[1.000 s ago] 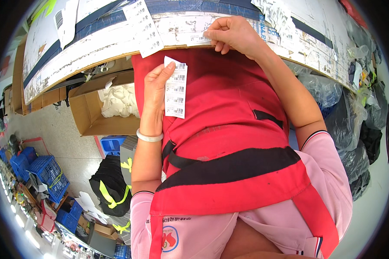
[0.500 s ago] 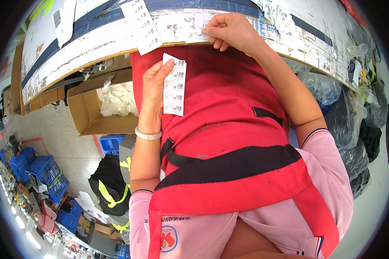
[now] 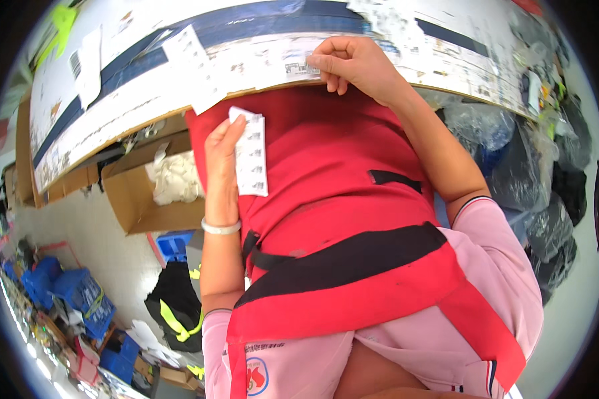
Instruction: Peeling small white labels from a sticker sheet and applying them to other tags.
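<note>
My left hand [image 3: 223, 146] is closed on a strip of printed white labels [image 3: 251, 163], its thumb over the top end, in front of my red apron [image 3: 313, 146]. The strip hangs down beside the fingers. At the table's near edge my right hand [image 3: 363, 70] is closed in a pinch, thumb and forefinger at the right end of a small printed label [image 3: 298, 69]. That label lies against the worn white tabletop [image 3: 246, 56]. To its left another label sheet [image 3: 194, 70] lies over the table edge.
A white paper piece [image 3: 88, 70] and bright yellow-green material [image 3: 61, 30] lie at the table's left. Below it stands a cardboard box [image 3: 136, 199] holding crumpled white material. Plastic bags [image 3: 519, 166] crowd the right side. Blue crates [image 3: 83, 299] stand on the floor at left.
The view has shifted, so the table and the box sit lower in the picture. My left hand still holds the strip, and my right fingers stay pinched at the small label.
</note>
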